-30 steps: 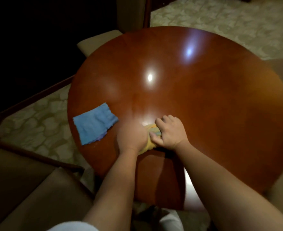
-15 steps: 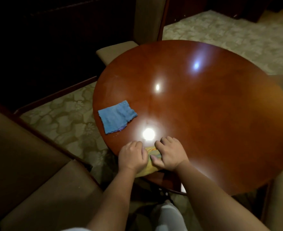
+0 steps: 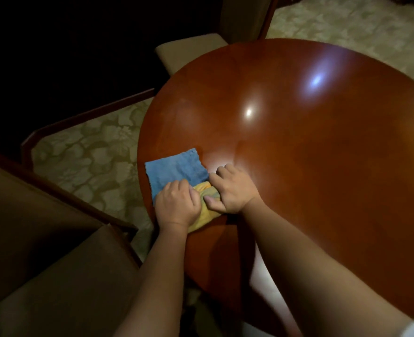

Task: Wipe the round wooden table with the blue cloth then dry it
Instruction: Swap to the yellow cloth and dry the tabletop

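The round wooden table [image 3: 310, 166] fills the right of the head view, glossy with light spots. A blue cloth [image 3: 174, 171] lies flat near its left edge. Both hands hold a bunched yellow cloth [image 3: 204, 210] on the tabletop just in front of the blue one. My left hand [image 3: 178, 205] grips its left part with curled fingers, and its knuckles overlap the blue cloth's near edge. My right hand [image 3: 232, 190] grips the right part, thumb pressed along it. Most of the yellow cloth is hidden under the hands.
A brown upholstered chair [image 3: 55, 263] stands at the lower left, close to the table. Another beige chair seat [image 3: 191, 52] sits behind the table's far left edge. Patterned carpet [image 3: 91, 152] covers the floor around. The upper left is dark.
Both hands have slid the yellow cloth from the table's near edge toward the left, up against the blue cloth. The camera view shifted as well.
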A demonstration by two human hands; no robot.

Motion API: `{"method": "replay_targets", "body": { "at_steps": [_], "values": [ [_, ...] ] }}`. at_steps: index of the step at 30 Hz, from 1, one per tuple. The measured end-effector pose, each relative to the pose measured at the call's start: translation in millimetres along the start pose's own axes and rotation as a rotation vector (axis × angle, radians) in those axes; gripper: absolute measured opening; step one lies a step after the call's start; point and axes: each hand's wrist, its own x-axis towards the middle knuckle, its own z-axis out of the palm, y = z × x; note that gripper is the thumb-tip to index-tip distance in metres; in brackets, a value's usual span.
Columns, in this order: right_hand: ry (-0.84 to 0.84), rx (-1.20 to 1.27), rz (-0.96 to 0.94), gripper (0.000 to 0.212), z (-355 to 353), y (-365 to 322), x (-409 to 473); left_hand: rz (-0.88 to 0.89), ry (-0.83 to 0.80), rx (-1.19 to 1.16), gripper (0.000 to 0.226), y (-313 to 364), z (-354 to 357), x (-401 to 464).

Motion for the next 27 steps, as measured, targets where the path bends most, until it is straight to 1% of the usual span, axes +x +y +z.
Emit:
{"method": "replay_targets", "body": {
  "at_steps": [3, 7, 14, 19, 24, 27],
  "values": [
    [-0.01, -0.012, 0.01, 0.054, -0.1, -0.5, 4.4, -0.003, -0.014, 0.019, 0.031, -1.7, -0.8, 3.8],
    [-0.035, -0.006, 0.079, 0.053, -8.3, -12.2, -8.6, -0.002, -0.026, 0.026, 0.032, 2.0, -5.8, -5.7],
    [-0.045, -0.01, 0.186, 0.051, -43.1, -50.0, -77.9, 0.095, -0.075, 0.001, 0.034, 22.4, -24.1, -69.8],
    [-0.048, -0.031, 0.209, 0.05, -67.4, -65.7, -122.2, 0.148, -0.128, -0.012, 0.035, 43.9, -35.2, -106.0],
    [-0.1, -0.059, 0.118, 0.054, -93.7, -47.2, -159.0, 0.214, -0.149, -0.05, 0.035, 77.0, -34.8, -124.4],
    [-0.117, -0.106, 0.141, 0.054, -109.3, -15.5, -169.5, 0.262, -0.123, -0.087, 0.033, 109.2, -22.6, -109.9]
  ]
}}
